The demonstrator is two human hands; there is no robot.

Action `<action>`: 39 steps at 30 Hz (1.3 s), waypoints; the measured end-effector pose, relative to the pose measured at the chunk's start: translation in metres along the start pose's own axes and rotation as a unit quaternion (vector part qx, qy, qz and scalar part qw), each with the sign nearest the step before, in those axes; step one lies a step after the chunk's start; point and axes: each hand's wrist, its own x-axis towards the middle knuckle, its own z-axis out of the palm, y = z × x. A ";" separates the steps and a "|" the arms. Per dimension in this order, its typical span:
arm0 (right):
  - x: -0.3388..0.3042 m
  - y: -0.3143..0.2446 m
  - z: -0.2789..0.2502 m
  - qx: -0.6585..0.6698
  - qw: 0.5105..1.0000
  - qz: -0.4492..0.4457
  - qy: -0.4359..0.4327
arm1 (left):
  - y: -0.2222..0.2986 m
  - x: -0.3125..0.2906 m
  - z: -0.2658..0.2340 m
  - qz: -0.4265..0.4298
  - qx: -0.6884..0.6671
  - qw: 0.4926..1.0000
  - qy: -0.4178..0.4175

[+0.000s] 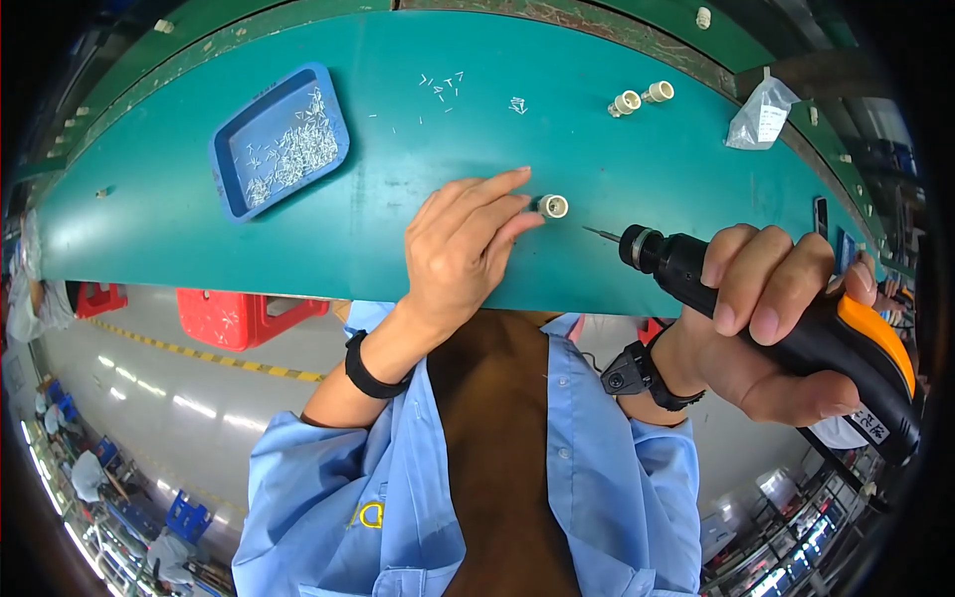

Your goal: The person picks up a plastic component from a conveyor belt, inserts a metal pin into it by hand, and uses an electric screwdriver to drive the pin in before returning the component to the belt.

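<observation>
My right hand [771, 308] is wrapped round a black and orange electric screwdriver [686, 271]. Its thin bit points left, toward a small cream-coloured round socket-like part [554, 206] on the green table. Beside that part is my left hand [460, 244], fingers stretched out and slightly apart. The thumb and index fingertips lie at the part's left edge; whether they touch it I cannot tell. Farther back on the right lie two similar cream parts [625, 102] with metal ends. Small silvery screws [518, 104] are scattered beyond my left hand.
A blue tray [336, 104] with many small screws sits at the left of the green table [398, 169]. At the right back lies a clear plastic bag [764, 111] with a white label. A red stool [224, 316] stands below the table's near edge.
</observation>
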 end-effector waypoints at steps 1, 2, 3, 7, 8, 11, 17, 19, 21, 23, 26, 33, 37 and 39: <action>0.000 0.001 0.001 0.005 1.000 0.004 -0.005 | 0.001 0.002 0.001 -0.015 -0.018 1.000 0.001; 0.001 0.001 0.002 0.009 1.000 0.008 -0.011 | 0.002 0.004 0.001 -0.030 -0.035 0.999 0.002; 0.001 0.001 0.003 0.009 1.000 0.009 -0.010 | 0.004 0.006 0.002 -0.031 -0.036 0.999 0.001; 0.004 0.002 0.007 0.020 1.000 0.014 -0.017 | 0.009 0.010 0.003 -0.068 -0.080 0.994 -0.033; 0.004 0.002 0.009 0.020 0.999 0.018 -0.021 | 0.009 0.010 0.004 -0.066 -0.082 0.994 -0.039; 0.005 0.005 0.010 0.020 0.999 0.028 -0.029 | 0.009 0.010 0.005 -0.062 -0.086 0.993 -0.052; 0.004 0.013 0.006 0.027 0.999 0.015 -0.036 | 0.007 0.008 0.009 -0.057 -0.099 0.993 -0.030; 0.004 0.013 0.006 0.027 0.999 0.020 -0.038 | 0.007 0.008 0.009 -0.056 -0.102 0.993 -0.028; 0.003 0.014 0.006 0.031 0.998 0.022 -0.042 | 0.007 0.008 0.009 -0.060 -0.106 0.992 -0.030; 0.003 0.014 0.005 0.033 0.998 0.024 -0.043 | 0.008 0.008 0.009 -0.063 -0.109 0.992 -0.032; 0.003 0.012 0.006 0.033 0.997 0.033 -0.056 | 0.008 0.007 0.009 -0.088 -0.129 0.987 -0.046; 0.001 0.010 0.006 0.034 0.998 0.039 -0.044 | 0.010 0.005 0.010 -0.161 -0.224 0.960 -0.045; 0.004 0.003 0.004 0.029 0.998 0.044 -0.045 | 0.006 0.003 0.009 -0.164 -0.229 0.958 -0.062; 0.006 0.001 0.004 0.025 0.997 0.044 -0.050 | 0.006 0.004 0.009 -0.159 -0.228 0.958 -0.070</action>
